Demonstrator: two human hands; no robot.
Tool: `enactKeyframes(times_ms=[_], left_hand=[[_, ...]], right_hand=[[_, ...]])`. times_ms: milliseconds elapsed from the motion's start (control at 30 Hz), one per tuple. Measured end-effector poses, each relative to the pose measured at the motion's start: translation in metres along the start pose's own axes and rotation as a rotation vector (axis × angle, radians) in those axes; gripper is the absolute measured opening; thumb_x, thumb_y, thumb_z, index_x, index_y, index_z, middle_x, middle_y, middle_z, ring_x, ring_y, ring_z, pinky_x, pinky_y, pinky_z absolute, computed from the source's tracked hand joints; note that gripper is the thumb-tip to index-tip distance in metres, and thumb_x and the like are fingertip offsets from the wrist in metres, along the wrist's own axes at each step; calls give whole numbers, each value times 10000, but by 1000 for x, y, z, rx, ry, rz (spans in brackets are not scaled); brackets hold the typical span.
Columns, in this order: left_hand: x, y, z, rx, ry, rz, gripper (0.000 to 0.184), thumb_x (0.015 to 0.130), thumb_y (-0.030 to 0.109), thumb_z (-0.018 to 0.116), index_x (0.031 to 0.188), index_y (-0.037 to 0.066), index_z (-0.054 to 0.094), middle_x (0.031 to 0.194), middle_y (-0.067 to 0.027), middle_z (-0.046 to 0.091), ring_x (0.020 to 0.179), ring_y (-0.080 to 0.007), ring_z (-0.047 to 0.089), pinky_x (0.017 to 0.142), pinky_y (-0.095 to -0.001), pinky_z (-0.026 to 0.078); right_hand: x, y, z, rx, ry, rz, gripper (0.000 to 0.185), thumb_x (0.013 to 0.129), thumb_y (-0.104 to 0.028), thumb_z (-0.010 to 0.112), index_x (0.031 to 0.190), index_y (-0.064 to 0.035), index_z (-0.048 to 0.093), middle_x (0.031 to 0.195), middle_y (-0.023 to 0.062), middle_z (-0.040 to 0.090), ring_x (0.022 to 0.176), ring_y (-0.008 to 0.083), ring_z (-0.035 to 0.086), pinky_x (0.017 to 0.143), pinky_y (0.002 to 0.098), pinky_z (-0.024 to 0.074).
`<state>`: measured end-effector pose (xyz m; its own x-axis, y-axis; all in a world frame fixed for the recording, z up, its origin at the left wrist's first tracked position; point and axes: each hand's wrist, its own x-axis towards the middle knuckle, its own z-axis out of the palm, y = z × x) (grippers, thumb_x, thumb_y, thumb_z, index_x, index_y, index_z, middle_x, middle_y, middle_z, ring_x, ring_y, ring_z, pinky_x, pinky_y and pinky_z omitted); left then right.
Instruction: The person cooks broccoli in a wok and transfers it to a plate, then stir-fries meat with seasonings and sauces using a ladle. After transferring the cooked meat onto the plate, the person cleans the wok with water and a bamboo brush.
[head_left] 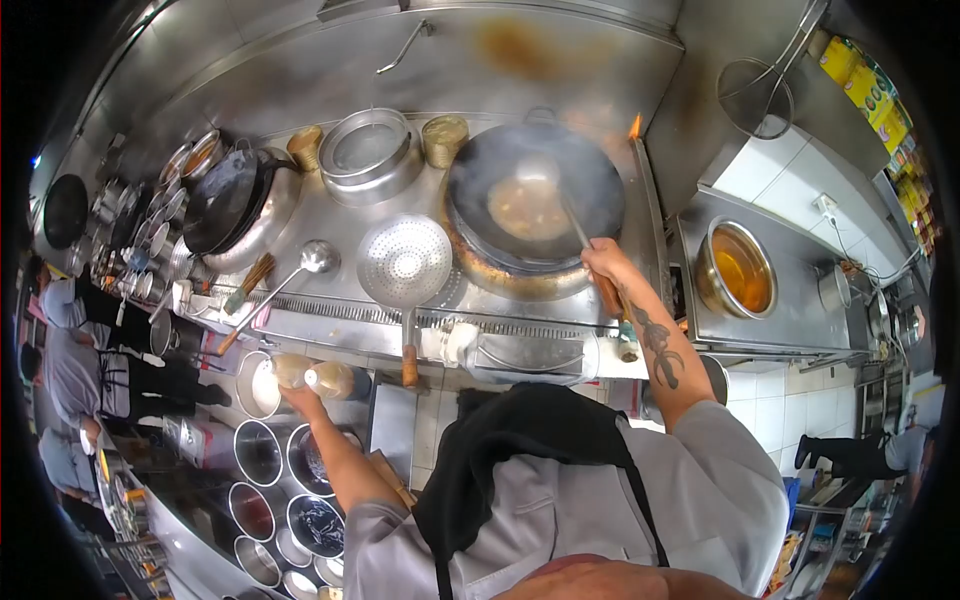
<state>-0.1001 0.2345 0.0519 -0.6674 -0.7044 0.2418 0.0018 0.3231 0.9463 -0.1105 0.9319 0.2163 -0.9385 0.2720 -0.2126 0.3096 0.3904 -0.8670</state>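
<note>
My right hand (pixel 603 259) is closed around the handle of a ladle (pixel 572 215). The ladle's bowl is in a steaming black wok (pixel 480 200), above brownish liquid with pale pieces (pixel 527 212). Low on the left, my left hand (pixel 300 400) is closed at a plastic bottle (pixel 290 370) with yellowish contents; its fingers are partly hidden. Close beside it is a second bottle (pixel 338 381) with a white cap. A tub of white powder or grains (pixel 264 388) lies just left of the bottles.
A perforated skimmer (pixel 405 260) and a second ladle (pixel 318 257) rest on the steel stove. Behind them are a pot with a strainer (pixel 370 150) and two tins (pixel 445 140). Flame shows at the wok's right. A bowl of amber liquid (pixel 738 268) stands right. Other people stand far left.
</note>
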Motion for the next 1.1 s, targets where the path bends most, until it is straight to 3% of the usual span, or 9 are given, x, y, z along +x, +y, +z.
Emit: enactKeyframes(times_ms=[167,267,400,533,633,733,900,1000,1100], left_hand=[[-2,-12,5,-12,146,40,801,655,199,881,1294,-42,461,1203,-205,584,1090,-325,572,953,-423,443],[-5,20,-2,147,127,-78,772,671,174,866,1294,-39,464,1199,-199,591,1054,-319,588,946,-419,456],[5,54,-8,41,181,115,791,670,191,866,1300,-50,453,1212,-207,580,1052,-302,591,939,-415,468],[24,119,-31,83,206,361,821,672,227,867,1314,-54,439,1260,-218,537,1105,-284,563,950,-410,462],[25,194,-35,74,168,437,817,682,229,859,1326,-41,436,1254,-207,535,1115,-282,556,958,-411,459],[42,226,-32,185,145,576,814,697,229,851,1332,-44,422,1222,-211,546,1106,-281,561,945,-415,461],[31,297,18,63,-111,668,840,703,223,850,1352,-52,394,1270,-228,508,1157,-282,530,971,-410,441],[14,335,69,83,-230,703,849,688,229,843,1350,-56,393,1260,-225,525,1146,-301,544,977,-405,437],[-10,370,118,150,-404,774,859,645,231,839,1333,-52,409,1205,-229,566,1134,-300,556,975,-373,435]], right_hand=[[-43,-32,-25,127,-157,182,72,806,-64,558,756,-12,561,610,38,543,432,135,515,410,295,420],[-45,-29,-13,-39,-51,8,76,813,-78,560,772,-15,564,621,40,540,425,137,510,402,294,422],[-21,-14,25,-101,21,82,80,818,-87,567,776,-20,564,626,30,533,420,132,504,398,296,418],[-48,-12,-10,274,-278,81,172,813,-167,608,860,-2,621,670,33,572,530,143,532,453,301,433],[-59,-15,-31,90,-161,167,201,819,-165,620,930,2,636,702,38,590,585,127,552,488,285,447],[-64,2,-17,-216,104,-38,120,832,-91,559,886,15,552,607,50,545,435,162,531,401,331,429],[-49,41,2,-218,44,24,218,844,-101,557,1014,34,556,605,59,534,436,160,534,411,335,444],[-71,7,-12,18,-48,135,322,823,-187,585,1080,6,612,788,198,669,765,327,679,708,433,528],[-73,18,-5,-286,87,12,273,820,-178,574,1026,-6,622,696,145,642,678,269,675,606,394,525]])
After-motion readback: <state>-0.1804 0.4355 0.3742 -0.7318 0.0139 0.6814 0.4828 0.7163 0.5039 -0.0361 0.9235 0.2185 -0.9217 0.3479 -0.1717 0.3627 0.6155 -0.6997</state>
